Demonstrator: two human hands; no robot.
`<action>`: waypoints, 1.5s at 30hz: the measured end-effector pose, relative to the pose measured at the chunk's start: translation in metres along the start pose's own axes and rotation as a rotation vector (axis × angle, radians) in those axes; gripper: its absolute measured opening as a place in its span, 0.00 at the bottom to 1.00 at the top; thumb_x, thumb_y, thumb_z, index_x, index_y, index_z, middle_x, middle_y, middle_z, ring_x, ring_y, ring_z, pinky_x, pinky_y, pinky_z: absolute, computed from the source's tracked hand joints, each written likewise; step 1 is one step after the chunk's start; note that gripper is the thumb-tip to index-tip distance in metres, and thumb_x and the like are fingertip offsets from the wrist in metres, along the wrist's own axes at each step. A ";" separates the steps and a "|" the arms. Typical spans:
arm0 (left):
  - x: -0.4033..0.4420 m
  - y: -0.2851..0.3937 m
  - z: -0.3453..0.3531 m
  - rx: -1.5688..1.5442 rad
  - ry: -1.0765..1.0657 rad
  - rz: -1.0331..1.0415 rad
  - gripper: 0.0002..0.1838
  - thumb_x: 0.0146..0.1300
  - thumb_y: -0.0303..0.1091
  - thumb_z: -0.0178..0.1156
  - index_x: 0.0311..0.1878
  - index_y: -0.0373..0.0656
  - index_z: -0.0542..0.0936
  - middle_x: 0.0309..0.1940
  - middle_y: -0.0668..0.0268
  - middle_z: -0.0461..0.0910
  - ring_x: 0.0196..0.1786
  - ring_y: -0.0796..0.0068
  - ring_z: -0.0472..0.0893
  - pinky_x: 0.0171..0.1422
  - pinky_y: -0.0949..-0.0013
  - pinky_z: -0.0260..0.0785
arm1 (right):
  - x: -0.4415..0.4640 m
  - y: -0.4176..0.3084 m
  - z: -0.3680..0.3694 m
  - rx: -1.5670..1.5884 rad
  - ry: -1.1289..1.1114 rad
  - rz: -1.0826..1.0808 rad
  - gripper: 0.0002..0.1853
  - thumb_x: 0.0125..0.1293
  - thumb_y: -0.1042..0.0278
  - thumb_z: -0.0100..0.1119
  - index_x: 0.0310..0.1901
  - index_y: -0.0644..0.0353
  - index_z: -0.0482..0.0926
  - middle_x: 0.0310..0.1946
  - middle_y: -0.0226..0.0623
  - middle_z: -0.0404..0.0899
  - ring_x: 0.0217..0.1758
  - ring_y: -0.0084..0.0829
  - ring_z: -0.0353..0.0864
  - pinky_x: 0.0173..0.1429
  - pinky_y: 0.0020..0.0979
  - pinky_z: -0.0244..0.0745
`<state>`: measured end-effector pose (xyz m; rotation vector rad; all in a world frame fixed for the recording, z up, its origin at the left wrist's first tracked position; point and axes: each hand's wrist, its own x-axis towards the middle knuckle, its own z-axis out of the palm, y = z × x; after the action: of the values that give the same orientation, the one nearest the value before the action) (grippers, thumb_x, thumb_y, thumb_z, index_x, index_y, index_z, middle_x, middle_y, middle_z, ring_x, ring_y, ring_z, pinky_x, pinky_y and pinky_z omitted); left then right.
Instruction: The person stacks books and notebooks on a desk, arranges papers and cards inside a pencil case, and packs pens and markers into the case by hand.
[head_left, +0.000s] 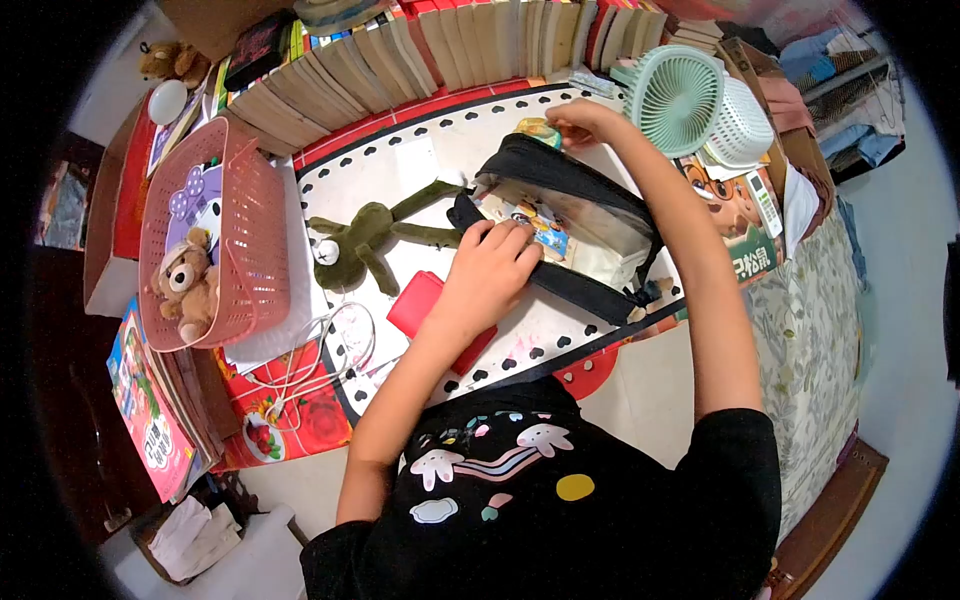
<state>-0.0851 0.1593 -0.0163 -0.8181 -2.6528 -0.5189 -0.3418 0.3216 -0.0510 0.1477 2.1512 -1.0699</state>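
Head view: black bag (590,185) is lying open on the heart-bordered mat (440,150), between the two hands. Left hand (497,262) is touching its near side, fingers bending and slightly parting over the edge; cannot tell if it is gripping. Right hand (582,124) is hovering just beyond the bag's far side, fingers curling beside a yellow-green item (540,131); cannot tell if they are pinching it.

Counting: one bag, one olive plush (362,245) lying left of it, one red case (418,303) sitting partly under the left forearm, one pink basket (258,240) holding one brown bear (188,283).

Bag is showing black fabric sides, a pale lining and a colourful cartoon print inside; its mouth is gaping.
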 end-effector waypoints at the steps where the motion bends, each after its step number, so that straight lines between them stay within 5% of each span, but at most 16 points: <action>1: 0.000 0.000 0.000 -0.015 0.002 -0.004 0.21 0.36 0.28 0.61 0.39 0.45 0.71 0.44 0.65 0.71 0.51 0.67 0.69 0.55 0.62 0.58 | -0.009 -0.001 -0.001 0.000 -0.008 0.000 0.14 0.47 0.58 0.56 0.22 0.62 0.71 0.15 0.33 0.71 0.14 0.24 0.70 0.21 0.31 0.73; 5: 0.000 0.000 0.001 -0.024 -0.016 -0.017 0.23 0.33 0.28 0.62 0.40 0.46 0.71 0.45 0.66 0.70 0.53 0.67 0.68 0.55 0.63 0.57 | -0.032 -0.002 -0.017 -0.474 0.161 -0.095 0.17 0.53 0.55 0.53 0.31 0.64 0.75 0.20 0.30 0.75 0.20 0.24 0.74 0.24 0.25 0.70; 9: 0.002 -0.003 0.002 -0.034 -0.032 -0.024 0.24 0.33 0.29 0.63 0.40 0.46 0.71 0.44 0.67 0.71 0.51 0.68 0.69 0.55 0.63 0.57 | -0.137 0.005 -0.020 0.095 0.089 -0.634 0.12 0.59 0.62 0.50 0.36 0.62 0.76 0.22 0.31 0.77 0.25 0.18 0.76 0.20 0.18 0.62; 13: 0.014 -0.006 -0.001 -0.037 0.023 0.015 0.18 0.37 0.30 0.60 0.37 0.43 0.72 0.38 0.64 0.71 0.46 0.67 0.70 0.51 0.65 0.58 | -0.233 0.030 0.008 -0.025 -0.290 -0.733 0.13 0.62 0.65 0.46 0.42 0.63 0.75 0.32 0.36 0.78 0.36 0.24 0.77 0.36 0.22 0.70; 15: 0.024 -0.008 0.000 -0.056 -0.006 -0.001 0.21 0.36 0.31 0.61 0.39 0.46 0.71 0.40 0.66 0.71 0.47 0.67 0.70 0.51 0.64 0.57 | -0.232 0.039 0.013 -0.454 -0.087 -0.920 0.14 0.60 0.69 0.45 0.46 0.65 0.72 0.41 0.43 0.75 0.46 0.35 0.74 0.48 0.29 0.68; 16: 0.029 -0.010 0.000 -0.061 -0.013 -0.006 0.20 0.37 0.31 0.61 0.39 0.46 0.71 0.39 0.66 0.71 0.47 0.67 0.70 0.51 0.64 0.57 | -0.224 0.047 0.012 -0.513 0.089 -0.870 0.16 0.58 0.71 0.45 0.48 0.67 0.68 0.46 0.47 0.71 0.50 0.43 0.70 0.55 0.33 0.63; 19: 0.035 -0.011 -0.003 -0.067 -0.033 -0.031 0.18 0.39 0.32 0.62 0.38 0.45 0.71 0.37 0.67 0.71 0.46 0.66 0.70 0.51 0.64 0.58 | -0.193 0.059 0.003 -0.504 0.317 -0.885 0.16 0.56 0.73 0.46 0.48 0.65 0.68 0.48 0.44 0.69 0.50 0.42 0.70 0.55 0.33 0.63; 31: 0.016 -0.003 -0.012 -0.157 0.013 -0.106 0.22 0.44 0.42 0.62 0.42 0.43 0.73 0.47 0.62 0.71 0.50 0.65 0.70 0.51 0.63 0.58 | -0.152 0.064 0.009 -0.556 0.628 -0.798 0.15 0.48 0.73 0.56 0.41 0.62 0.73 0.37 0.39 0.70 0.47 0.37 0.68 0.52 0.33 0.63; 33: 0.016 -0.008 -0.027 -0.297 -0.160 -0.106 0.23 0.46 0.49 0.61 0.39 0.40 0.74 0.38 0.59 0.74 0.44 0.61 0.73 0.46 0.63 0.62 | -0.167 0.063 0.016 -0.186 0.684 -0.776 0.14 0.47 0.73 0.59 0.39 0.62 0.73 0.36 0.39 0.70 0.46 0.35 0.68 0.49 0.33 0.65; 35: 0.025 -0.022 -0.036 -0.598 -0.103 -0.182 0.23 0.49 0.49 0.59 0.39 0.38 0.75 0.30 0.55 0.75 0.36 0.55 0.76 0.44 0.63 0.67 | -0.181 0.067 0.022 -0.170 0.813 -0.806 0.13 0.47 0.74 0.60 0.37 0.62 0.74 0.36 0.39 0.71 0.46 0.36 0.70 0.48 0.34 0.66; 37: 0.035 -0.037 -0.034 -0.549 0.038 -0.320 0.20 0.51 0.45 0.58 0.39 0.38 0.74 0.32 0.55 0.76 0.36 0.55 0.75 0.43 0.62 0.67 | -0.190 0.072 0.024 -0.430 1.110 -0.954 0.12 0.47 0.74 0.60 0.36 0.61 0.75 0.37 0.39 0.72 0.45 0.38 0.70 0.48 0.35 0.65; 39: 0.046 -0.061 -0.022 -0.261 0.228 -0.138 0.17 0.52 0.42 0.58 0.38 0.38 0.73 0.31 0.55 0.75 0.34 0.55 0.76 0.40 0.61 0.67 | -0.194 0.093 0.031 -0.481 1.111 -0.891 0.13 0.46 0.75 0.60 0.37 0.60 0.76 0.39 0.39 0.72 0.45 0.40 0.70 0.49 0.35 0.65; 41: 0.055 -0.079 -0.010 -0.210 0.269 -0.091 0.15 0.55 0.41 0.55 0.36 0.37 0.72 0.28 0.54 0.75 0.31 0.54 0.75 0.39 0.62 0.67 | -0.200 0.111 0.041 -0.309 0.854 -0.915 0.14 0.45 0.75 0.61 0.37 0.59 0.76 0.42 0.40 0.72 0.46 0.39 0.70 0.50 0.34 0.65; 43: 0.058 -0.099 0.008 -0.451 -0.095 -0.532 0.14 0.58 0.41 0.52 0.34 0.38 0.72 0.23 0.60 0.74 0.27 0.62 0.75 0.36 0.67 0.67 | -0.215 0.109 0.060 -0.247 0.972 -0.925 0.12 0.45 0.76 0.61 0.35 0.60 0.76 0.43 0.39 0.72 0.47 0.38 0.70 0.49 0.32 0.66; 45: 0.059 -0.114 0.020 -0.975 -0.174 -0.697 0.14 0.59 0.43 0.50 0.32 0.40 0.72 0.21 0.67 0.72 0.26 0.73 0.73 0.34 0.74 0.65 | -0.229 0.109 0.077 -0.125 1.078 -0.825 0.09 0.49 0.77 0.58 0.34 0.61 0.77 0.41 0.39 0.72 0.45 0.34 0.71 0.47 0.30 0.67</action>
<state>-0.2023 0.1074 -0.0386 -0.0648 -2.7099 -2.0781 -0.0877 0.3820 -0.0049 -0.3416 3.4055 -1.4918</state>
